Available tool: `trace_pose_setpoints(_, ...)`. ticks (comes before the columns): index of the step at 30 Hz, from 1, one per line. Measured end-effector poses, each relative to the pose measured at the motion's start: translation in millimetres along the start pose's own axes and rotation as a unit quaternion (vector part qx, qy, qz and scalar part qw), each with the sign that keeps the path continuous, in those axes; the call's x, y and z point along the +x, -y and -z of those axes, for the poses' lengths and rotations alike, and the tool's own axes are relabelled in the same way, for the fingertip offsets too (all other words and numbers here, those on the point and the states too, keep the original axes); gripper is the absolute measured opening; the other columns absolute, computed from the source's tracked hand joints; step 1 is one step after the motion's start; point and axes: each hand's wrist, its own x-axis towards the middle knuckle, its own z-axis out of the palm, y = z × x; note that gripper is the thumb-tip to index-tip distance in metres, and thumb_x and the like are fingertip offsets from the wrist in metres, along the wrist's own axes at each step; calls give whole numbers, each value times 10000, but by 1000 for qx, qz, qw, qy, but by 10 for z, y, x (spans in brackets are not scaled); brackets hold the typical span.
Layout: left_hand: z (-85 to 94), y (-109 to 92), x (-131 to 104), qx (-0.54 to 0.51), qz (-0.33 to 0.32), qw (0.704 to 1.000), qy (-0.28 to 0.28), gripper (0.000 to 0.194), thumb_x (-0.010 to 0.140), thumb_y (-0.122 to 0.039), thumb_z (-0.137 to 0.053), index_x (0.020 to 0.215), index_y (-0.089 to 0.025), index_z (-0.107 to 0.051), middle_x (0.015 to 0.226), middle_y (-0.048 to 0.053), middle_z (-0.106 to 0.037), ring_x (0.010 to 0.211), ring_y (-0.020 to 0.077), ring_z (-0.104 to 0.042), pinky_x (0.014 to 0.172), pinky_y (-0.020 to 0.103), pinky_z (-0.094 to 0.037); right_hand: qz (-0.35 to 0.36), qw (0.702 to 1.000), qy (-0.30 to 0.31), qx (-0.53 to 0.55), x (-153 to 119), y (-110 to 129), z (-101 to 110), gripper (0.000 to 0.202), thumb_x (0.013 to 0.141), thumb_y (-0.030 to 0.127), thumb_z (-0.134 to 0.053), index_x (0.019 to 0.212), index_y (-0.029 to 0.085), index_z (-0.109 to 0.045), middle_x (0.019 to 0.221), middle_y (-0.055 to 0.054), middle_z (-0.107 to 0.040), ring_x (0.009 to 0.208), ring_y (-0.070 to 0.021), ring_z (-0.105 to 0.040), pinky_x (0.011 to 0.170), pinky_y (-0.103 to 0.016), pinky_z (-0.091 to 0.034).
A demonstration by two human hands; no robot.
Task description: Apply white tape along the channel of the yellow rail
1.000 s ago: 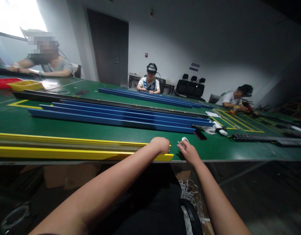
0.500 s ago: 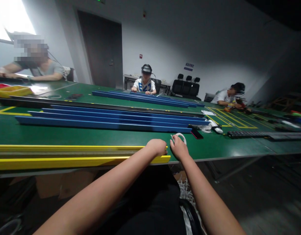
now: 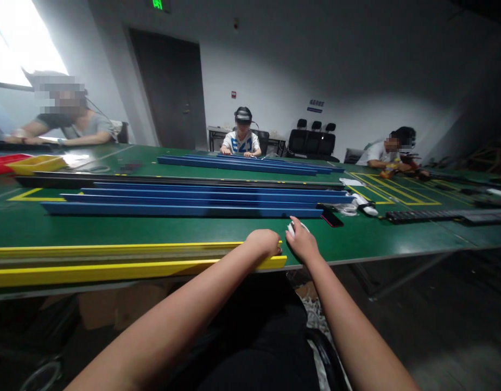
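A long yellow channel (image 3: 152, 268) lies along the near edge of the green table (image 3: 356, 239). My left hand (image 3: 264, 243) is curled down into its right end, and its fingertips and whatever they hold are hidden. Just right of that end, my right hand (image 3: 301, 240) is closed round a white looped strip (image 3: 291, 227), of which only a small part shows between the fingers. Beyond both hands lie several long blue channels (image 3: 185, 210), side by side.
A black phone (image 3: 332, 218) lies right of the blue channels, near a plastic bag (image 3: 346, 208). Yellow (image 3: 38, 164) and red (image 3: 5, 164) trays sit at left. Another person (image 3: 241, 142) works across the table; two more sit left and right.
The view has shifted slightly. My right hand has turned, and less of the white loop shows beside it. My left hand stays at the yellow channel's end.
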Motion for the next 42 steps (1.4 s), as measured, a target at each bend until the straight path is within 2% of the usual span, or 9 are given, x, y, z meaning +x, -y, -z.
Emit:
trace_pose_setpoints(8, 37, -13, -10, -3, 2, 1000, 10, 552, 803, -646, -500, 1044, -195, -708, 1032, 156, -718, 970, 257, -671, 828, 311, -517, 48, 997, -32, 49, 14, -41, -17, 514, 902, 378, -482, 1394, 248, -409, 1199, -85, -648, 974, -240, -638, 823, -327, -469)
trace_pose_setpoints(16, 45, -9, -18, -3, -3, 1000, 6, 498, 826, -600, -490, 1021, -199, -711, 1020, 137, -725, 970, 260, -672, 812, 314, -520, 63, 991, -27, 115, 50, -80, -61, 486, 842, 333, -566, 1314, 244, -491, 1107, -57, -680, 988, -210, -621, 841, -310, -456)
trace_pose_setpoints(25, 17, -5, -5, -4, -6, 1000, 6, 487, 832, -580, -491, 1047, -196, -700, 1042, 147, -718, 982, 254, -666, 832, 312, -509, 97, 988, -34, 114, 46, -75, -44, 427, 822, 346, -593, 1237, 251, -550, 1180, -50, -651, 1058, -197, -597, 914, -326, -439)
trace_pose_setpoints(36, -6, 1, 33, -6, -3, 1000, 6, 477, 831, -570, -505, 1052, -195, -701, 1044, 149, -717, 987, 272, -667, 830, 325, -514, 90, 989, -20, 115, 35, -47, 9, 439, 821, 361, -586, 1245, 248, -561, 1195, -56, -644, 1062, -206, -593, 930, -334, -434)
trace_pose_setpoints(42, -3, 6, 32, -8, -7, 1000, 5, 479, 804, -564, -549, 1071, -193, -692, 1058, 153, -711, 993, 278, -663, 835, 325, -515, 75, 990, 2, 119, 36, -25, 17, 335, 854, 379, -539, 1156, 259, -623, 1104, -39, -680, 1005, -190, -609, 888, -303, -443)
